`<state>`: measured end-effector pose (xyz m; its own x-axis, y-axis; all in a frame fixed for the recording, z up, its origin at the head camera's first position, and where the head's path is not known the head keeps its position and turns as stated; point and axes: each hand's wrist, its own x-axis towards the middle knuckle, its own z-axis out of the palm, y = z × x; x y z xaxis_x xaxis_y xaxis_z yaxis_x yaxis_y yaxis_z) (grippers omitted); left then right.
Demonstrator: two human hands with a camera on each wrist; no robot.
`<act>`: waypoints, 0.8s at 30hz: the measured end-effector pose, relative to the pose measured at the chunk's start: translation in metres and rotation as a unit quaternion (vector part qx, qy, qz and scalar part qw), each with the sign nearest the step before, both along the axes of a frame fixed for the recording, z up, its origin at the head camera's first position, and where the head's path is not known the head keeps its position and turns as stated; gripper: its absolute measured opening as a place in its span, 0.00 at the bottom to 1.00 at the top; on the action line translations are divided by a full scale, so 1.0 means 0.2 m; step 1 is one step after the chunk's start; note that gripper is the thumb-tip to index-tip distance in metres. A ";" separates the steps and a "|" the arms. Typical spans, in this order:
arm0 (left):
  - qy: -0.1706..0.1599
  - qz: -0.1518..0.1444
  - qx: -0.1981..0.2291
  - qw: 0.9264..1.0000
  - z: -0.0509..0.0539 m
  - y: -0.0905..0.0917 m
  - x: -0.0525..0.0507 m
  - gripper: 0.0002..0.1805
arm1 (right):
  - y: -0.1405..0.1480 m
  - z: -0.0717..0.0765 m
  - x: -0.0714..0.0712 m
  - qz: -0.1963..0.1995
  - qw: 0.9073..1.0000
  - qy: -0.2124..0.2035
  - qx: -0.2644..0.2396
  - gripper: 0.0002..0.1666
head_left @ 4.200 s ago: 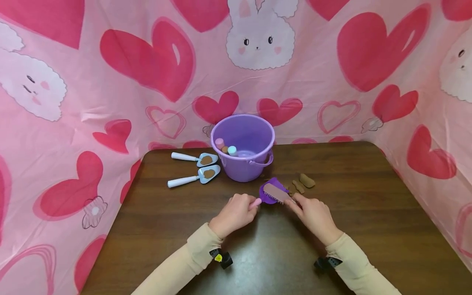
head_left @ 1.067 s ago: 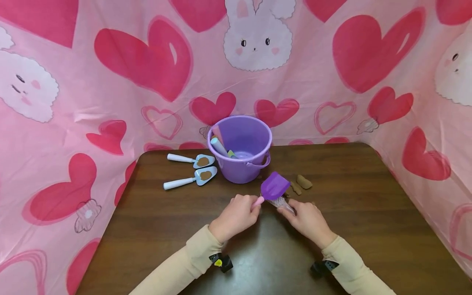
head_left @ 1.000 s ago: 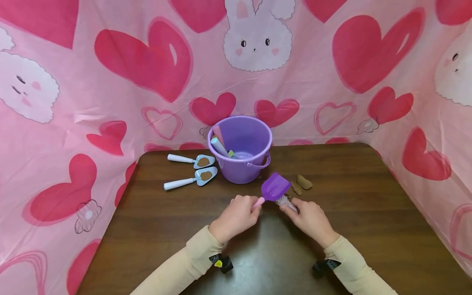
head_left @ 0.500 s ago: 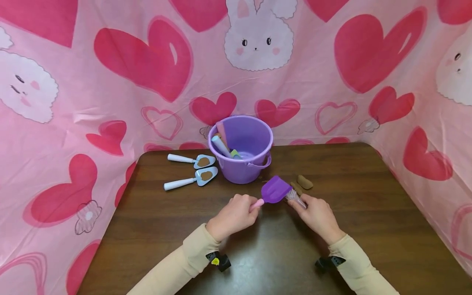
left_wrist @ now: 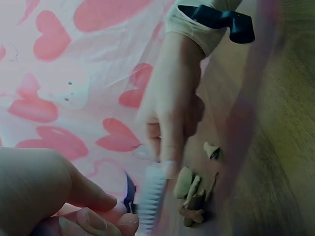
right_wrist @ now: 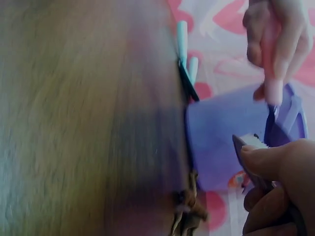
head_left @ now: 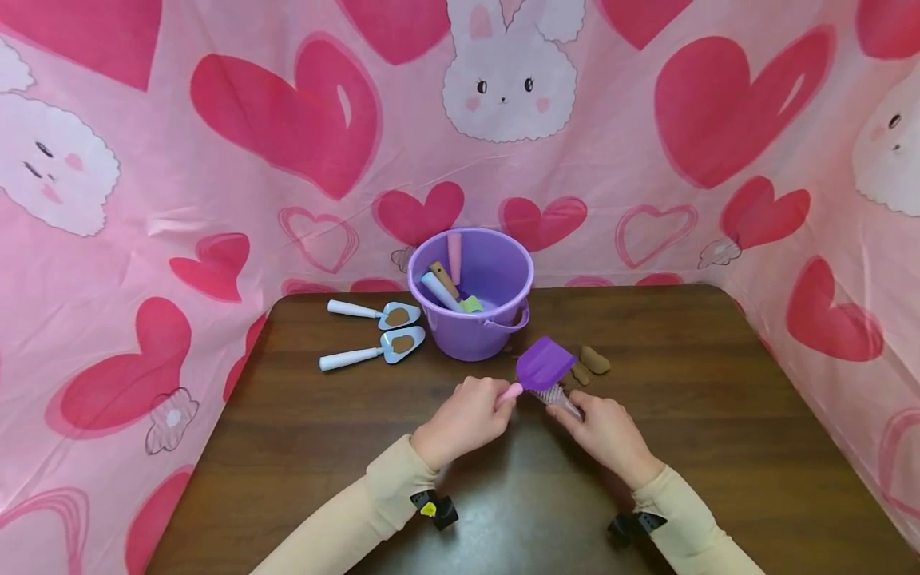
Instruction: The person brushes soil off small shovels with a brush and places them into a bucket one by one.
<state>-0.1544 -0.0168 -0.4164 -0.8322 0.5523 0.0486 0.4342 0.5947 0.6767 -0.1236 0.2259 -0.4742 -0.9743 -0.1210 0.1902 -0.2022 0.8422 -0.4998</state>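
Observation:
My left hand (head_left: 470, 419) grips the pink handle of a purple toy shovel (head_left: 546, 362), its blade raised off the table. My right hand (head_left: 607, 435) holds a brush (head_left: 557, 397) with pale bristles turned up, close under the blade's near edge. Whether the bristles touch the blade, I cannot tell. In the left wrist view the brush (left_wrist: 151, 194) hangs beside the shovel, which is mostly hidden by my fingers. The right wrist view shows the thumb along the brush (right_wrist: 248, 155). Several brown lumps (head_left: 595, 359) lie just beyond the brush.
Behind the shovel stands a purple bucket (head_left: 470, 335) holding several tools with pink, brown and light blue handles. Two light blue trowels (head_left: 402, 343) (head_left: 398, 315) with brown material in their scoops lie left of it. A pink heart-print cloth (head_left: 287, 160) surrounds the dark wooden table (head_left: 345, 479).
The brush, earlier lying over the blade, has turned over and is now beneath it. The shovel has lifted. Inside the bucket the tool handles stand in different positions.

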 end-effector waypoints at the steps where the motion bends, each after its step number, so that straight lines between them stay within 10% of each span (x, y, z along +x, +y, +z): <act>1: 0.003 0.002 0.000 1.000 0.00 0.00 0.00 0.13 | -0.01 0.00 0.00 0.004 1.000 0.008 0.000 0.24; 16: 0.021 -0.011 -0.039 0.999 0.01 0.00 0.01 0.13 | 0.10 0.04 0.00 -0.048 0.999 -0.006 0.006 0.23; 24: 0.006 0.012 -0.004 1.000 0.01 0.03 0.00 0.10 | 0.06 0.03 0.00 0.022 1.000 0.000 0.007 0.22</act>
<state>-0.1552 -0.0118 -0.4149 -0.8443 0.5330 0.0551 0.4286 0.6100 0.6665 -0.1243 0.2388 -0.4692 -0.9678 -0.1666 0.1886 -0.2396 0.8393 -0.4880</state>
